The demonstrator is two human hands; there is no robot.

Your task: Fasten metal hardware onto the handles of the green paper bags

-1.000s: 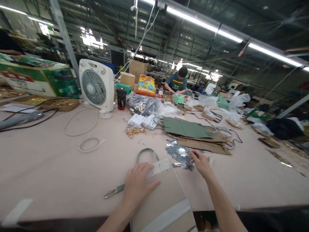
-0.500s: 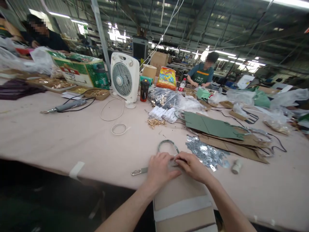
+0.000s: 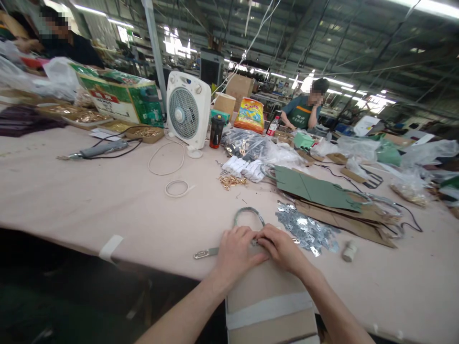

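Observation:
A beige-brown bag panel (image 3: 269,283) with a pale grey strip across it lies at the table's front edge, its lower end reaching toward me. From its far end rises a dark green handle loop (image 3: 248,210). My left hand (image 3: 234,251) is closed on the panel's far end, thumb on top. Out to its left sticks a grey strap with a metal loop end (image 3: 202,253). My right hand (image 3: 281,247) pinches beside it at the base of the handle; a small shiny bit shows between the hands, mostly hidden by fingers.
Loose metal plates (image 3: 304,227) lie right of my hands, near a small roll (image 3: 349,251). Behind them are stacked green panels (image 3: 315,186), gold-coloured hardware (image 3: 232,182) and a fan (image 3: 187,112). A corded grey tool (image 3: 103,149) lies left. A co-worker (image 3: 303,112) sits across.
My right hand has shifted slightly left, closer to my left hand. The co-worker across has raised a hand to the head. The view has tilted a little.

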